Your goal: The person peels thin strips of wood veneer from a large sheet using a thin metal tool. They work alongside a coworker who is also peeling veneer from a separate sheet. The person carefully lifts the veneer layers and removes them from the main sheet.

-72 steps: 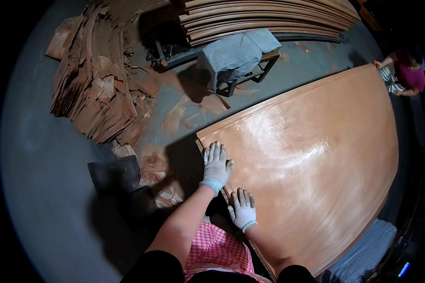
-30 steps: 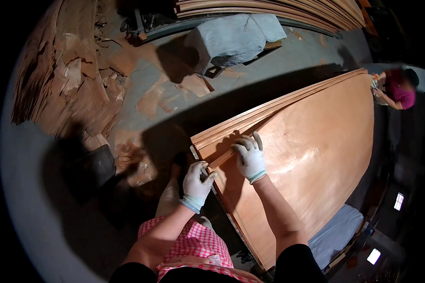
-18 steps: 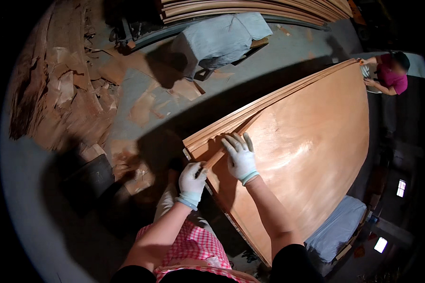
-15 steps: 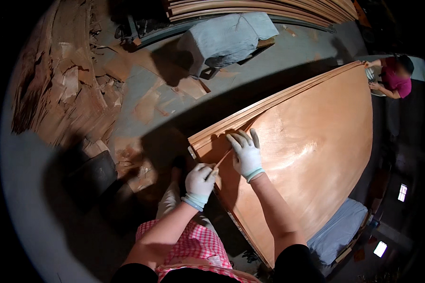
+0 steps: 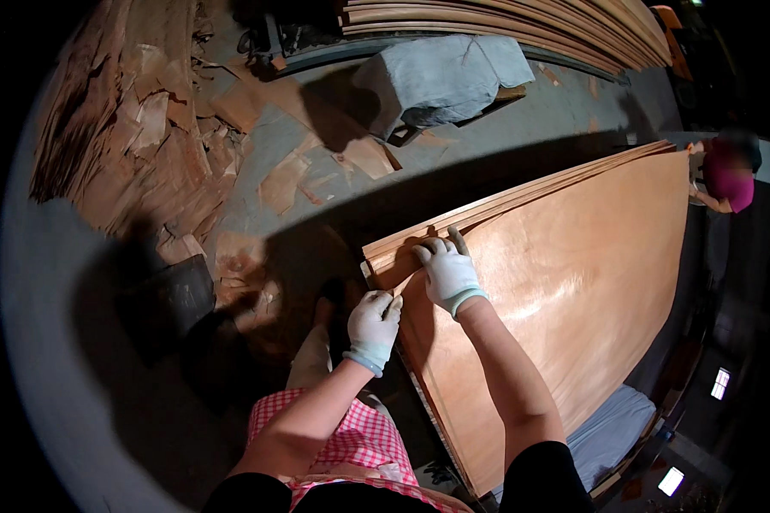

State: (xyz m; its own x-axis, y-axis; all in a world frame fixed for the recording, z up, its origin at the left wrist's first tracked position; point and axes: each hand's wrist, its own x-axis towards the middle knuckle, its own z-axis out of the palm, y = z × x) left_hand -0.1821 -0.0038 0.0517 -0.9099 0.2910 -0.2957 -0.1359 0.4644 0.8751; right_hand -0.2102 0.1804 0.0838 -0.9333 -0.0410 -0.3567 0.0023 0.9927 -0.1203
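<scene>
My left hand [image 5: 374, 320], in a white knit glove, pinches the near left corner of a thin wood veneer sheet [image 5: 565, 282]. Farther along the same edge, my gloved right hand [image 5: 452, 275] has its fingers bent over the rim; its thumb is hidden. Between my hands the edge is lifted and curls slightly. The broad, shiny, light-brown sheet lies on top of a stack of similar sheets [image 5: 385, 250]. At the far right end, a person in a magenta top [image 5: 729, 184] has their hands by the stack's far edge.
Torn veneer scraps [image 5: 150, 120] are heaped at the far left. A grey-covered block [image 5: 445, 81] stands beyond the stack, before another pile of sheets [image 5: 505, 30]. A dark box [image 5: 175, 295] sits on the floor at left. Grey sheeting [image 5: 612, 427] lies right of the stack.
The view has shifted, so most things appear farther right and lower. My right hand's fingers are more bent over the edge. My left hand keeps its pinch on the corner.
</scene>
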